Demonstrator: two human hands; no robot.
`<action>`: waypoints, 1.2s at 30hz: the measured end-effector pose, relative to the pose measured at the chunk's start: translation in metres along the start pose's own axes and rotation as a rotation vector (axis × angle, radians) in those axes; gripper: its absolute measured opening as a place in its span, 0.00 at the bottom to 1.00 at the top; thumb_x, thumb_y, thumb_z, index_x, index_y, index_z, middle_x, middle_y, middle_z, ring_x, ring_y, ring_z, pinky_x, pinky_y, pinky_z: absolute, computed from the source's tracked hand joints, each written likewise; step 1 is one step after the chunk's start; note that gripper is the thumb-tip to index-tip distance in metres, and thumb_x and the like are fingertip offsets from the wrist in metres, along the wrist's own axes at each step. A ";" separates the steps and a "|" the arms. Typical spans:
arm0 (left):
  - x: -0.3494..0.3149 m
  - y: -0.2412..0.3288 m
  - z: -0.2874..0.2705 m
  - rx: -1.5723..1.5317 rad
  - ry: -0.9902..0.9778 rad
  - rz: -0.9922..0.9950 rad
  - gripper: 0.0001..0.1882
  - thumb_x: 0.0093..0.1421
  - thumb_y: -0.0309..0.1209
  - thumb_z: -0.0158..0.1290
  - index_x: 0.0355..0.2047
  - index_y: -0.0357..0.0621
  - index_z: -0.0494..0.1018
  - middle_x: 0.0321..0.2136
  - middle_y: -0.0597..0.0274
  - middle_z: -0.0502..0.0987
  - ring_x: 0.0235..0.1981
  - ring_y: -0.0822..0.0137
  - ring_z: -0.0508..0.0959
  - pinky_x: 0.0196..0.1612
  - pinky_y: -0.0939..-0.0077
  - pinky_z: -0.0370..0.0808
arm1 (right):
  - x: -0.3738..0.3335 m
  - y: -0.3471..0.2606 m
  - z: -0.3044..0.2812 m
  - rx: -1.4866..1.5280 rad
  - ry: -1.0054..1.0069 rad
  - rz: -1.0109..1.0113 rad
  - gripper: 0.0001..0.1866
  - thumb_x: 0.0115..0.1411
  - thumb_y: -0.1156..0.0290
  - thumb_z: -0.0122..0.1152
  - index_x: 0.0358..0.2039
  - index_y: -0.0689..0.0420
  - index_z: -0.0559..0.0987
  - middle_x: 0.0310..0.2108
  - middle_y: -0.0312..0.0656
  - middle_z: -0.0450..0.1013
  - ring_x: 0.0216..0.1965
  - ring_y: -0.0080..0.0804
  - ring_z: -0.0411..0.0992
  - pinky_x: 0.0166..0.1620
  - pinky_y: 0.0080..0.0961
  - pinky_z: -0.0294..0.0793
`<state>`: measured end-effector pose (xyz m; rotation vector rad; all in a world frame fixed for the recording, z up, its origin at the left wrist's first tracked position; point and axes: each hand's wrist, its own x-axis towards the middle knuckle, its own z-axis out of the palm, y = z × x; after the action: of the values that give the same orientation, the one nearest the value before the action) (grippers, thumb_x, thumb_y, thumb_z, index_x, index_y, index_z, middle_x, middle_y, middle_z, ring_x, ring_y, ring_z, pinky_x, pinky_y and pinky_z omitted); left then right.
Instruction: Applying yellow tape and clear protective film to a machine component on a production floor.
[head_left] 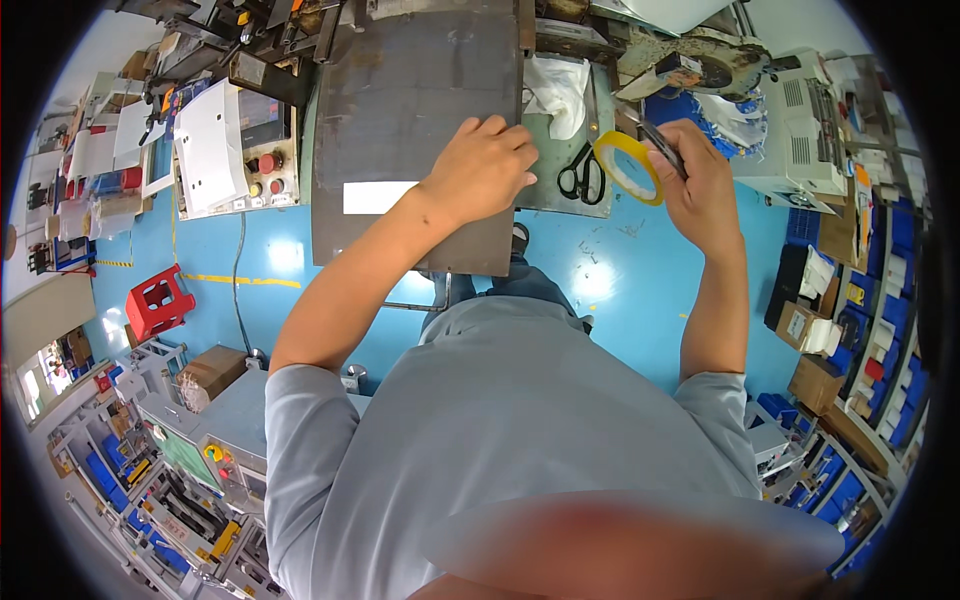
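My right hand [697, 185] is raised to the right of the dark worktop. Its closed fingers grip a slim dark tool [662, 146] with a pale, pointed end, whose kind I cannot make out. A roll of yellow tape [607, 150] hangs at the same fingers, its ring facing up toward me. Over the right edge of the dark metal plate [400, 110], my left hand [482, 168] has its fingers curled; whatever they may hold is hidden under the hand. A white rectangular strip [378, 198] lies on the plate, partly behind my left wrist.
Black-handled scissors [582, 180] and a crumpled white cloth [556, 95] lie on the green surface right of the plate. A control box with red buttons [268, 163] stands at left. Behind it on the blue floor is a red stool [160, 302]. Machine parts [710, 75] stand at far right.
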<state>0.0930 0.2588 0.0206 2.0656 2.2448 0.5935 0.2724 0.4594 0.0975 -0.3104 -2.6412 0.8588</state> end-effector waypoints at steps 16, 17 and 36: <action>0.040 -0.038 -0.013 0.107 0.061 0.119 0.10 0.54 0.38 0.57 0.34 0.48 0.78 0.38 0.65 0.74 0.42 0.62 0.72 0.46 0.66 0.67 | 0.010 0.018 0.015 0.265 0.100 0.118 0.06 0.63 0.72 0.55 0.33 0.61 0.73 0.27 0.38 0.67 0.24 0.25 0.63 0.30 0.21 0.64; 0.046 -0.045 -0.011 0.128 -0.014 0.125 0.11 0.55 0.38 0.56 0.34 0.48 0.78 0.39 0.66 0.75 0.43 0.62 0.72 0.48 0.66 0.67 | 0.011 0.016 0.016 0.269 0.100 0.116 0.05 0.63 0.72 0.54 0.33 0.61 0.73 0.27 0.38 0.67 0.24 0.24 0.63 0.29 0.21 0.64; 0.011 -0.018 -0.029 -0.157 -0.059 -0.059 0.10 0.47 0.31 0.61 0.24 0.44 0.70 0.25 0.59 0.70 0.31 0.56 0.72 0.36 0.62 0.67 | -0.015 0.037 0.006 0.309 0.140 0.270 0.06 0.63 0.71 0.54 0.32 0.61 0.72 0.25 0.34 0.67 0.26 0.19 0.62 0.31 0.16 0.64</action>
<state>0.0665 0.2612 0.0450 1.9107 2.1440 0.6715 0.2878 0.4812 0.0668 -0.6284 -2.3255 1.2620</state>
